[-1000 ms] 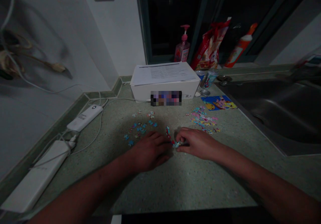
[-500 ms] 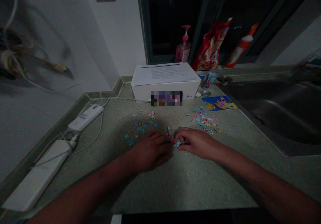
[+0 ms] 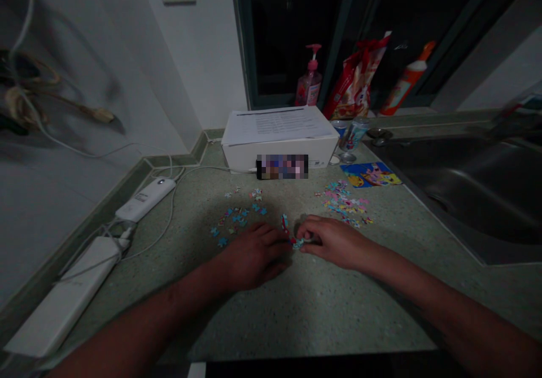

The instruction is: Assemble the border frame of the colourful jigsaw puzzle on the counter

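Both hands meet low over the counter at a small strip of joined jigsaw pieces (image 3: 297, 244), mostly light blue and red. My left hand (image 3: 256, 256) is closed at its left side, the fingers curled over that edge and covering part of it. From the right, my right hand (image 3: 332, 241) pinches the strip's other end between thumb and fingers. Just beyond the fingertips, a narrow upright strip of red and teal jigsaw pieces (image 3: 284, 223) lies on the counter. Loose blue jigsaw pieces (image 3: 239, 215) are scattered past my left hand, and a denser multicoloured pile (image 3: 345, 202) lies past my right.
Behind the pieces stands a white box (image 3: 279, 135) with a phone (image 3: 282, 167) leaning on its front. A cartoon picture card (image 3: 371, 175) lies near the metal sink (image 3: 466, 192). Power strips (image 3: 68, 293) and cables run along the left wall. Cans (image 3: 356, 134) stand beside the box.
Almost nothing differs. The right fingers have shifted very slightly at the joined pieces, while the left hand stays in place.
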The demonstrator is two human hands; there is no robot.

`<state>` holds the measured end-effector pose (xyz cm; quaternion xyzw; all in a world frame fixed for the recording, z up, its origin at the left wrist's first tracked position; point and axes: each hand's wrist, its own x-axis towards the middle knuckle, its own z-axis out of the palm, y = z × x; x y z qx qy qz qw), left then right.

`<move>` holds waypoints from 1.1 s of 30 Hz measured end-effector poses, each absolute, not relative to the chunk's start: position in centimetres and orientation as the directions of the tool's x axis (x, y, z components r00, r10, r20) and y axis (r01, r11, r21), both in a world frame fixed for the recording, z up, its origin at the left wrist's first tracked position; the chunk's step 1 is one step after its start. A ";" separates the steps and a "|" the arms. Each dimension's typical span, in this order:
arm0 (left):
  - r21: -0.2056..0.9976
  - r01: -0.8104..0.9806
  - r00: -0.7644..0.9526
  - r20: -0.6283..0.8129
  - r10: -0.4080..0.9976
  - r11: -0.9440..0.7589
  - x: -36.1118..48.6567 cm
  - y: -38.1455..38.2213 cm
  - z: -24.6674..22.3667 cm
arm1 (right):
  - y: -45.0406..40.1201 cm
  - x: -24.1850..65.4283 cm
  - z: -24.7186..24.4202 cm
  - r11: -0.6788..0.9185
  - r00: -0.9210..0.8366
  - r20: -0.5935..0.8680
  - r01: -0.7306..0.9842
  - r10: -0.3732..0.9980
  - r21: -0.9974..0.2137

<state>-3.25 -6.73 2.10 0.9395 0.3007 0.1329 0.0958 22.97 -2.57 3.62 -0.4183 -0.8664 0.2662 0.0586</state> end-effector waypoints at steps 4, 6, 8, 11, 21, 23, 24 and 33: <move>0.258 0.538 0.788 0.187 0.587 -0.803 -3.2 -6.7 2.2 | -2.7 23.1 3.7 0.532 -0.655 -0.096 0.683 0.749 -0.501; 0.258 0.536 0.786 0.193 0.587 -0.803 -3.2 -6.7 2.2 | -2.8 23.1 3.7 0.539 -0.658 -0.085 0.677 0.748 -0.502; 0.260 0.535 0.785 0.201 0.586 -0.804 -3.2 -6.7 2.2 | -2.9 23.1 3.7 0.539 -0.656 -0.078 0.677 0.751 -0.501; 0.261 0.534 0.782 0.210 0.587 -0.804 -3.2 -6.8 2.2 | -3.1 22.9 3.6 0.542 -0.649 -0.071 0.687 0.758 -0.484; 0.253 0.534 0.790 0.191 0.583 -0.807 -3.2 -6.7 2.1 | -3.3 22.5 3.6 0.561 -0.643 -0.049 0.701 0.764 -0.441; 0.257 0.534 0.786 0.199 0.585 -0.806 -3.2 -6.7 2.0 | -3.0 22.7 3.6 0.555 -0.638 -0.042 0.699 0.769 -0.451; 0.260 0.533 0.784 0.205 0.586 -0.805 -3.3 -6.7 2.0 | -2.9 22.9 3.6 0.552 -0.634 -0.039 0.700 0.772 -0.453; 0.273 0.533 0.769 0.239 0.593 -0.801 -3.5 -6.7 2.3 | -2.4 23.6 3.7 0.540 -0.636 -0.057 0.696 0.769 -0.473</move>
